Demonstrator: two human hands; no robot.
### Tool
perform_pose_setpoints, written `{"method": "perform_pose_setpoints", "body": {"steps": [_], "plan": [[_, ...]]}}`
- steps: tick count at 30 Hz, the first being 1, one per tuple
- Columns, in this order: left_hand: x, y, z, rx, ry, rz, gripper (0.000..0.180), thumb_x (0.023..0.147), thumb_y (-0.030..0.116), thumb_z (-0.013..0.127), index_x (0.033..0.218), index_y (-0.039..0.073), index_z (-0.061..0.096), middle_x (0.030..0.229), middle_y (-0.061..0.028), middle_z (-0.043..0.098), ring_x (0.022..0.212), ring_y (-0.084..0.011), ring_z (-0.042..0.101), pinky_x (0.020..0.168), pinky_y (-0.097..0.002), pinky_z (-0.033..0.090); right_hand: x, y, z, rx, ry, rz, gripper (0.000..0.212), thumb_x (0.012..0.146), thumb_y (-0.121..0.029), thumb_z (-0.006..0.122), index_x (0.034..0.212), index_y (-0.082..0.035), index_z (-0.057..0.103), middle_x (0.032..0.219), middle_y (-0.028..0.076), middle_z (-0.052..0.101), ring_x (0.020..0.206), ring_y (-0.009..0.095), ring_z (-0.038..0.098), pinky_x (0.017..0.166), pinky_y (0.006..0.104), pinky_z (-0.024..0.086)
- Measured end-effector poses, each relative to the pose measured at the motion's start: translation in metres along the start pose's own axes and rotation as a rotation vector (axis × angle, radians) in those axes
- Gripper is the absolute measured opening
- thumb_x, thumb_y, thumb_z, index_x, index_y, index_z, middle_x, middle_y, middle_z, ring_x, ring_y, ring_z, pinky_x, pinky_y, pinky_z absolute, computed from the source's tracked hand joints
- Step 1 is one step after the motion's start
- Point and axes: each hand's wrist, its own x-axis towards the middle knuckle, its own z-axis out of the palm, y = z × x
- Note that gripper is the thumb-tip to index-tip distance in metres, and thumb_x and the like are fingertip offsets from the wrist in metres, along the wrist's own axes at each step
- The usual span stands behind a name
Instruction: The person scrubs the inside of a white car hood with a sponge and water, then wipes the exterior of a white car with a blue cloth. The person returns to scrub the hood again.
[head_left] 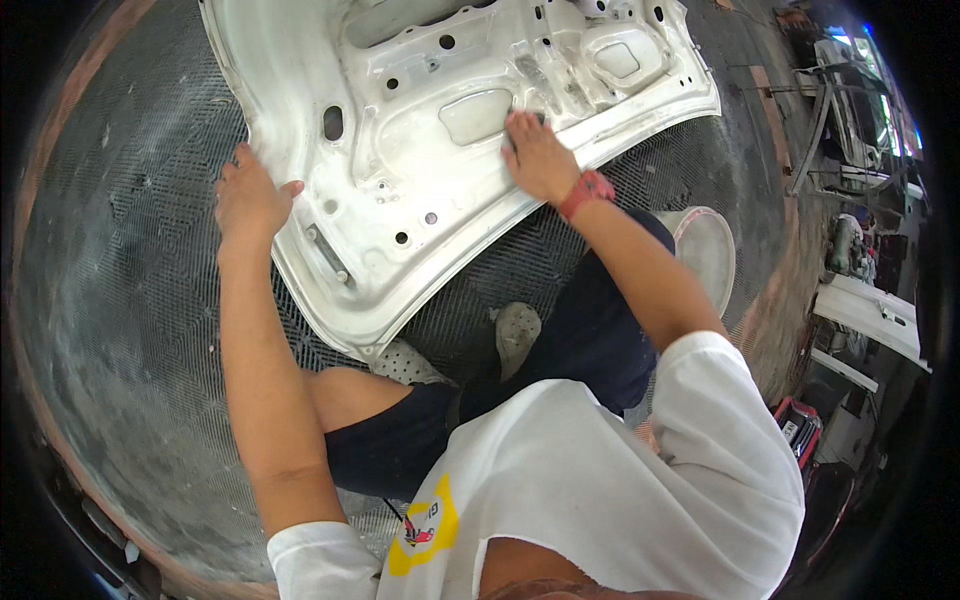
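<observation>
A large white car body panel (400,190) lies tilted in front of me, its pressed inner side up, with round holes and recesses. My left hand (250,200) grips its left edge, thumb over the panel's face and fingers along the rim. Farther right, my right hand (540,160) presses on the panel beside a rounded recess, fingers together and bent. Something dark peeks out at those fingertips; what it is cannot be made out. A red band circles my right wrist. Near the panel's lower left corner, a small bar-like fitting (328,257) shows in a slot.
A pale round bucket (706,262) stands right of my knee. Black ribbed matting (130,330) covers the floor under the panel. Along the right side are metal frames, a white panel piece (872,318) and a red-and-black box (797,430). My shoes sit close to the panel's near edge.
</observation>
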Motion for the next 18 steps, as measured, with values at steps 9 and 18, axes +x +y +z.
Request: {"method": "perform_pose_setpoints", "body": {"steps": [9,18], "plan": [[0.005,0.015,-0.005,-0.018,0.012,0.03,0.107,0.087,0.04,0.089,0.164,-0.002,0.028,0.153,-0.036,0.049,0.141,-0.051,0.054,0.116,-0.0567,0.048,0.056,-0.01,0.029,0.163,0.367,0.091,0.063,0.108,-0.031,0.046,0.158,0.007,0.043,0.166,0.027,0.044,0.153,0.041,0.044,0.128,0.0543,0.034],[0.002,0.01,-0.004,-0.042,0.024,0.025,0.108,0.087,0.041,0.088,0.167,0.0,0.028,0.158,-0.0339,0.047,0.144,-0.0501,0.051,0.118,-0.0563,0.047,0.047,-0.015,0.003,-0.035,0.053,-0.03,0.064,0.104,-0.027,0.045,0.155,0.012,0.042,0.163,0.029,0.046,0.149,0.04,0.049,0.125,0.052,0.037]]}}
